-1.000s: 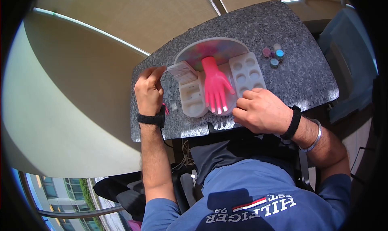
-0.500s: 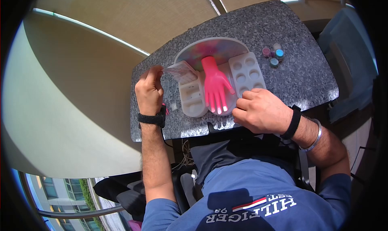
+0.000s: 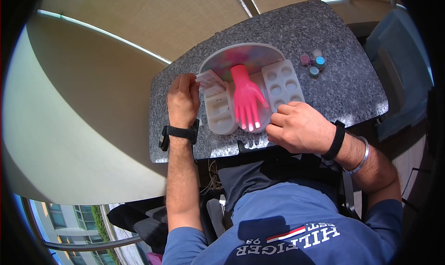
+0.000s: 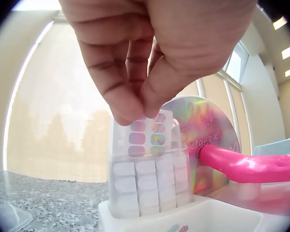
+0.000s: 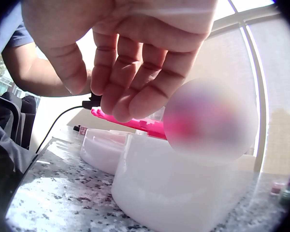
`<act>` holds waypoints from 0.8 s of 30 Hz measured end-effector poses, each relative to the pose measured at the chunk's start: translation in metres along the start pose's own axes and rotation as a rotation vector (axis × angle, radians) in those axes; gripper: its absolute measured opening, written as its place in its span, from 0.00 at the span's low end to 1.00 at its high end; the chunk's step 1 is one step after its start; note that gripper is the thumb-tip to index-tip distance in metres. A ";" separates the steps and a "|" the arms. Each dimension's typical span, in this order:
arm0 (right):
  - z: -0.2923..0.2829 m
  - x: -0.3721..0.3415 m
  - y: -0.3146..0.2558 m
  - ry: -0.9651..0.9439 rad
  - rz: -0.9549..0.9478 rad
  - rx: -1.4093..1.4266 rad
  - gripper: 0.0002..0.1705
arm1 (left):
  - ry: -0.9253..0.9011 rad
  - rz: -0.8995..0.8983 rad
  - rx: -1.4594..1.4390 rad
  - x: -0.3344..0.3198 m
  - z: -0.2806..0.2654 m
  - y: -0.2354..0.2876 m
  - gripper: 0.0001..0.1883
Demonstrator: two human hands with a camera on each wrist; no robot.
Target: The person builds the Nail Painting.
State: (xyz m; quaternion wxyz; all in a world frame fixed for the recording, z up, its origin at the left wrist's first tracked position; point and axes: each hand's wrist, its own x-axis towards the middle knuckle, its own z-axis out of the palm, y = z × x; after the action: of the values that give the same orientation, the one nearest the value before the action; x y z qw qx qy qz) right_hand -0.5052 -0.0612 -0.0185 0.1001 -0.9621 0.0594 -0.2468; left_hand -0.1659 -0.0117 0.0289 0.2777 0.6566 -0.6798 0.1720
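Note:
My left hand (image 3: 183, 101) pinches the top edge of a sheet of colourful nail stickers (image 4: 137, 138) between thumb and fingertips. The sheet's lower part is inside a clear upright holder (image 4: 150, 186) at the left side of the white tray (image 3: 222, 127). A pink model hand (image 3: 248, 94) lies palm or back up, which I cannot tell, in the tray's middle, with white nails on some fingers. Over the tray's front right hangs my right hand (image 3: 302, 128); in the right wrist view its fingers (image 5: 130, 82) are loosely bent and hold nothing.
Several small glitter jars (image 3: 314, 71) stand on the speckled grey table (image 3: 343, 91) to the right. The tray's right section (image 3: 276, 89) has round wells, and a rounded, colourful board (image 3: 218, 63) rises behind the model hand.
My left hand has moved right, closer to the holder, with the sheet still pinched, and its wrist has turned. The right hand has stayed in place.

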 end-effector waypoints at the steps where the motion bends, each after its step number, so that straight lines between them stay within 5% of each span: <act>1: 0.000 0.000 0.000 0.000 -0.001 0.003 0.07 | -0.007 0.002 0.017 0.000 0.000 0.000 0.07; 16: -0.001 0.001 -0.001 0.006 -0.016 0.018 0.07 | 0.128 -0.290 -0.020 -0.025 -0.048 -0.030 0.04; 24: -0.003 0.002 -0.004 0.040 -0.084 0.020 0.07 | 0.020 -0.476 -0.120 -0.068 -0.040 -0.048 0.05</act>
State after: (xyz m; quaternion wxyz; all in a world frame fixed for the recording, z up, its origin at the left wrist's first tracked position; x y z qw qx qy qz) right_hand -0.5048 -0.0578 -0.0146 0.0980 -0.9576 0.0187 -0.2703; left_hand -0.1130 0.0627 0.0129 0.3556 0.7788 -0.5124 0.0674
